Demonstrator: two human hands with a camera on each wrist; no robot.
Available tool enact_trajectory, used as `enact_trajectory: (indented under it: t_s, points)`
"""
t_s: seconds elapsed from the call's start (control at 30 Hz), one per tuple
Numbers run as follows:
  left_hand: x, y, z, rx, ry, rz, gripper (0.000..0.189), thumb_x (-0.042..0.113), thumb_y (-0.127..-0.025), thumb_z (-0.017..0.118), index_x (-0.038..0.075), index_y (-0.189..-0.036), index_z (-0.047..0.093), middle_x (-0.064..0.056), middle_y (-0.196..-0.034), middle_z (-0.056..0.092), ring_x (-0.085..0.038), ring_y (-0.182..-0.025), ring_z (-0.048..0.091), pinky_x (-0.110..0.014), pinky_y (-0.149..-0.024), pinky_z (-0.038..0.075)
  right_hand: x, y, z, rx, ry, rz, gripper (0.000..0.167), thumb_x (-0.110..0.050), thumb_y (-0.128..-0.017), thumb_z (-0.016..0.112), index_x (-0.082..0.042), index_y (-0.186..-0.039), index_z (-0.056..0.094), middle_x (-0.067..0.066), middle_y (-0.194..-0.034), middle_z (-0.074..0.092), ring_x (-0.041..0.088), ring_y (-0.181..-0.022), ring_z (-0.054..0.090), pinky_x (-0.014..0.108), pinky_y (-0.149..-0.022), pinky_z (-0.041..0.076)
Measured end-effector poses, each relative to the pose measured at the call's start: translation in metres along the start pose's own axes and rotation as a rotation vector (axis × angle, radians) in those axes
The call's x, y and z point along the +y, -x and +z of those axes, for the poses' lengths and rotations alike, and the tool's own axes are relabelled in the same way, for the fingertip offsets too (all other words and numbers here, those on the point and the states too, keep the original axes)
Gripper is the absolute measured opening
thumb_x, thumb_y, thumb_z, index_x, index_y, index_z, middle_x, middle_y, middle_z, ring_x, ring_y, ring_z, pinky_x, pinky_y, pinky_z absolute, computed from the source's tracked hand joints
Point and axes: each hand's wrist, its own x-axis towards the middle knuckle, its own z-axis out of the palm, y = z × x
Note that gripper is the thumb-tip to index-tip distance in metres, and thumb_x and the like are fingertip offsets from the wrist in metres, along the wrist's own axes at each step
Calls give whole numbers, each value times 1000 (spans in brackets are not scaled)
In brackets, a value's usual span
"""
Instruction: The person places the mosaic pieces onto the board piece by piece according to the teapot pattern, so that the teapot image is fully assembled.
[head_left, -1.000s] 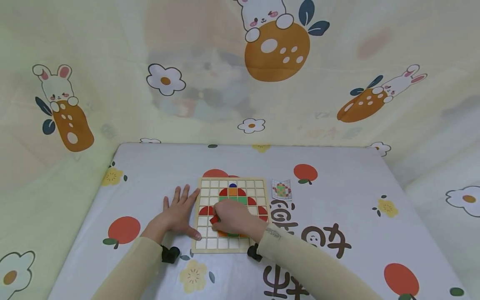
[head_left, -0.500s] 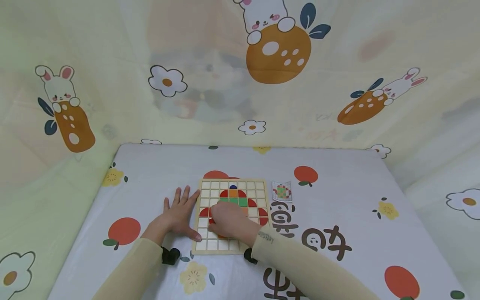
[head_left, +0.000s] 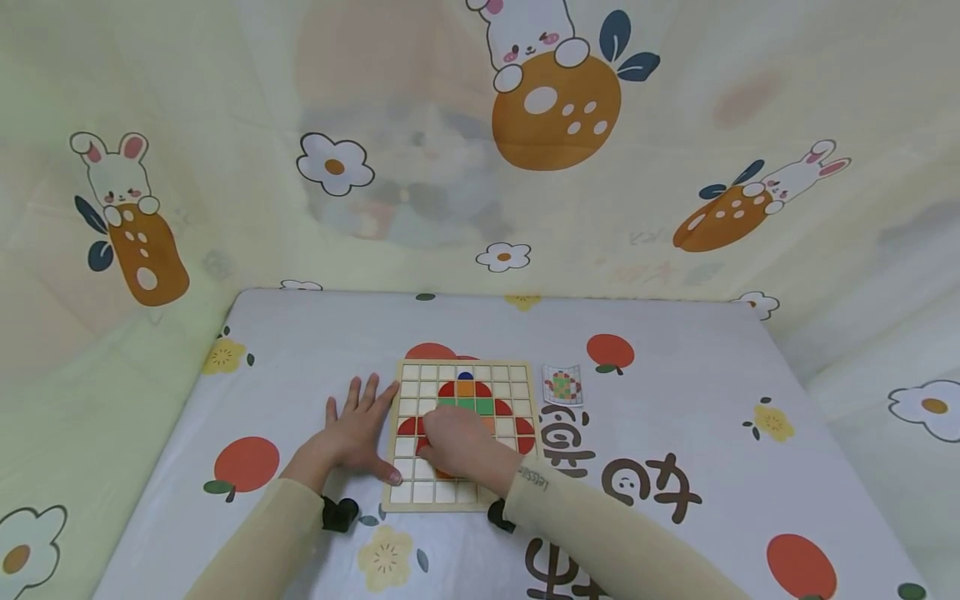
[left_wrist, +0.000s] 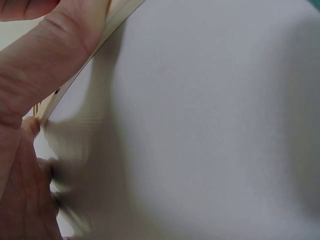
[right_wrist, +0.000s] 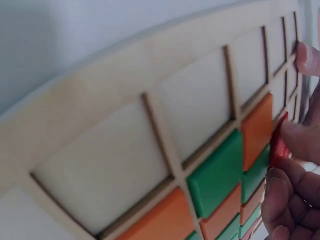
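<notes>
A wooden grid board (head_left: 431, 507) lies on the table with coloured tiles in its cells. My left hand (head_left: 356, 429) is spread at its left side, the thumb resting on the frame; the left wrist view shows that thumb (left_wrist: 55, 47) against the edge. My right hand (head_left: 467, 442) reaches over the lower left cells and pinches a red tile (right_wrist: 278, 142) between thumb and fingers, beside an orange tile (right_wrist: 257, 131) and a green tile (right_wrist: 217, 172). Farther up are a blue rounded tile (head_left: 465, 377), an orange square (head_left: 465, 389) and green squares (head_left: 468, 406). The right hand hides several cells.
A small pattern card (head_left: 562, 386) lies right of the board. The table (head_left: 675, 350) has a printed cloth, and a patterned curtain (head_left: 420, 83) rises behind. Black wrist devices (head_left: 340, 514) sit near the board's front edge.
The right hand has shifted slightly left and the red tile, which stuck out tilted from the fingers, now shows less beside the hand. The left hand stays at the board's edge.
</notes>
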Motion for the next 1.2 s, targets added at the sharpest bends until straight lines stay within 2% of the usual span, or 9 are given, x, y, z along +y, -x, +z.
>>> enact_trajectory:
  t_s: [0.13, 0.3, 0.67, 0.9, 1.2]
  points:
    - [0, -1, 0, 3, -2, -2, 140, 48, -59, 97, 15, -165, 13, -23, -172, -3, -50, -156, -12, -79, -117, -7, 1, -1, -2, 0, -9, -4, 19, -29, -94, 75, -10, -98, 73, -1, -81, 66, 12, -68, 55, 22, -63, 54]
    - [2, 0, 0, 10, 0, 1, 139, 48, -58, 97, 15, -165, 14, -24, -171, -2, -50, -156, -11, -79, -116, -6, 2, -1, -2, 11, 1, -21, 18, -28, -95, 74, -10, -98, 73, 0, -82, 68, 12, -69, 55, 24, -66, 56]
    - [1, 1, 0, 4, 4, -6, 139, 47, -59, 97, 15, -165, 14, -23, -172, -3, -49, -156, -12, -78, -117, -7, 4, -1, -3, -7, -70, -36, 19, -26, -93, 77, -12, -84, 68, -4, -69, 56, 12, -65, 51, 22, -57, 45]
    - [0, 0, 2, 11, -4, -3, 139, 48, -59, 97, 15, -165, 14, -23, -172, -2, -49, -156, -12, -79, -117, -7, 5, 1, -1, 19, -50, -59, 17, -26, -93, 77, -11, -89, 71, -3, -75, 60, 12, -68, 52, 22, -61, 46]
    - [1, 0, 1, 11, -6, -3, 139, 48, -59, 97, 15, -165, 14, -23, -172, -2, -50, -156, -12, -79, -117, -6, 4, 2, -3, 9, -36, -76, 18, -26, -91, 79, -11, -98, 72, -3, -77, 64, 12, -70, 53, 21, -67, 50]
